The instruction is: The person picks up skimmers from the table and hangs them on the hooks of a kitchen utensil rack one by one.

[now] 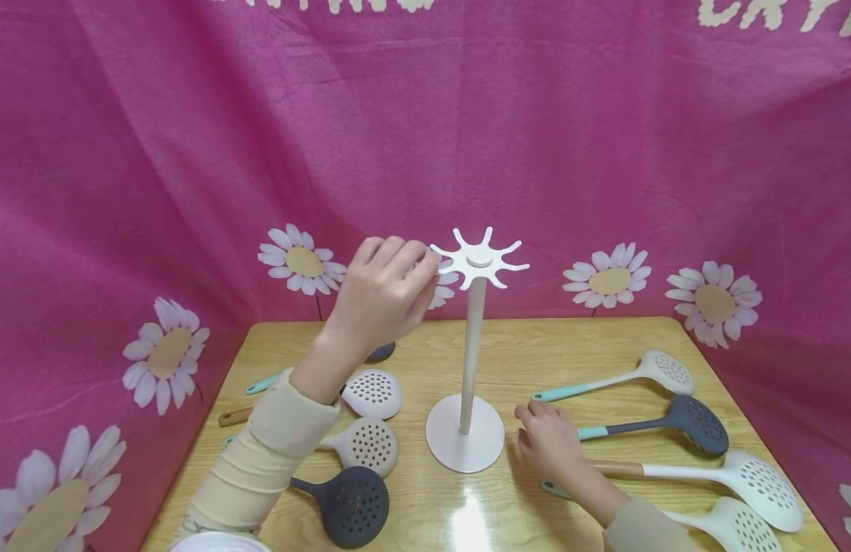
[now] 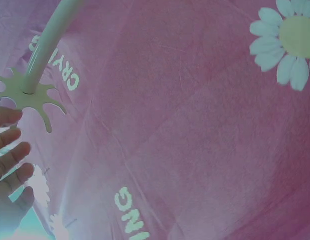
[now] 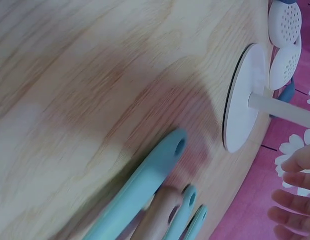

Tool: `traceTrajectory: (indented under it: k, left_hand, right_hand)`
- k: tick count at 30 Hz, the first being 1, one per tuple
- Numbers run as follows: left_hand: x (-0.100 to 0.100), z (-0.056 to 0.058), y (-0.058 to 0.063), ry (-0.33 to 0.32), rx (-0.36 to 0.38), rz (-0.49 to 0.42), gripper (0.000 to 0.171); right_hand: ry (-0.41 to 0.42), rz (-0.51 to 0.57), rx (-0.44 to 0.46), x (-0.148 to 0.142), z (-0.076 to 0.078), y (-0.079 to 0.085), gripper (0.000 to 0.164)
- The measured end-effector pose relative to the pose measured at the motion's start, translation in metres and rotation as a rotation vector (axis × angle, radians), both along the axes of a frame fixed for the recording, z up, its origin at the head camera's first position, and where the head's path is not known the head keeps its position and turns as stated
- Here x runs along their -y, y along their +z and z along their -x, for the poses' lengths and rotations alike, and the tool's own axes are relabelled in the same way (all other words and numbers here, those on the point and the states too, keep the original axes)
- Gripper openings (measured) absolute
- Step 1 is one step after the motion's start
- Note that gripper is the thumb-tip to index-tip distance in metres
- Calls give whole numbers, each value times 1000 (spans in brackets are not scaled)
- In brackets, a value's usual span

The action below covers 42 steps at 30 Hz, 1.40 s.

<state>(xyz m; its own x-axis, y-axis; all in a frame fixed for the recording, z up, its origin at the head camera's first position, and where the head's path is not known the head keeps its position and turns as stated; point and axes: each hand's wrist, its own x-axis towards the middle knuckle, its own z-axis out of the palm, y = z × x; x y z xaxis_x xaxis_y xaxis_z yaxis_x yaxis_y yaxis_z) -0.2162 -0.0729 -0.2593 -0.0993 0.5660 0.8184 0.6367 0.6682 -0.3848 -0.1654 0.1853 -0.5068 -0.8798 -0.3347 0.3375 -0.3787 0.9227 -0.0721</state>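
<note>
A white utensil stand (image 1: pixel 471 345) with a round base and a ring of hooks (image 1: pixel 479 259) rises near the middle of the table. My left hand (image 1: pixel 387 291) is raised at the left side of the hooks, fingers bent loosely with nothing between them. In the left wrist view, the fingers (image 2: pixel 14 160) spread just beside the hooks (image 2: pixel 32 97). My right hand (image 1: pixel 551 445) is low, right of the base, over the handle ends of the utensils. Its fingers (image 3: pixel 292 202) are relaxed and apart. Closest to it are a dark skimmer (image 1: pixel 698 423) and a white skimmer (image 1: pixel 670 372), both with turquoise handles.
At the right lie two more pale skimmers, one with a wooden handle (image 1: pixel 619 468). On the left are a dark skimmer (image 1: pixel 355 506), a beige one (image 1: pixel 370 446) and a white one (image 1: pixel 373 393), partly behind the left arm. Pink flowered cloth (image 1: pixel 570 153) surrounds the wooden table (image 1: pixel 536 345).
</note>
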Motion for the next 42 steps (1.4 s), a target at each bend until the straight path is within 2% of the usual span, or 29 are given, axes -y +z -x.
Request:
traceTrajectory:
  k: [6, 11, 21, 26, 30, 37, 42]
  left_hand:
    - [-1, 1, 6, 40, 10, 149, 10]
    - [-1, 2, 8, 59, 11, 198, 10]
    - [-1, 4, 8, 67, -19, 220, 11]
    - [-2, 4, 8, 70, -29, 221, 11]
    - [-3, 4, 7, 68, -36, 213, 12]
    - [-4, 3, 6, 75, -52, 209, 11]
    - [-5, 3, 5, 94, -56, 214, 10]
  right_hand:
    - [-18, -51, -15, -22, -9, 0, 21]
    - [-28, -62, 1, -40, -19, 0, 27]
    - [-78, -55, 97, -73, -40, -10, 29]
    - [-99, -56, 214, -84, -50, -20, 29]
    - [-117, -72, 290, -88, -56, -30, 27]
    - [-108, -57, 289, -91, -62, -39, 26]
    - [-122, 5, 402, -91, -65, -42, 23]
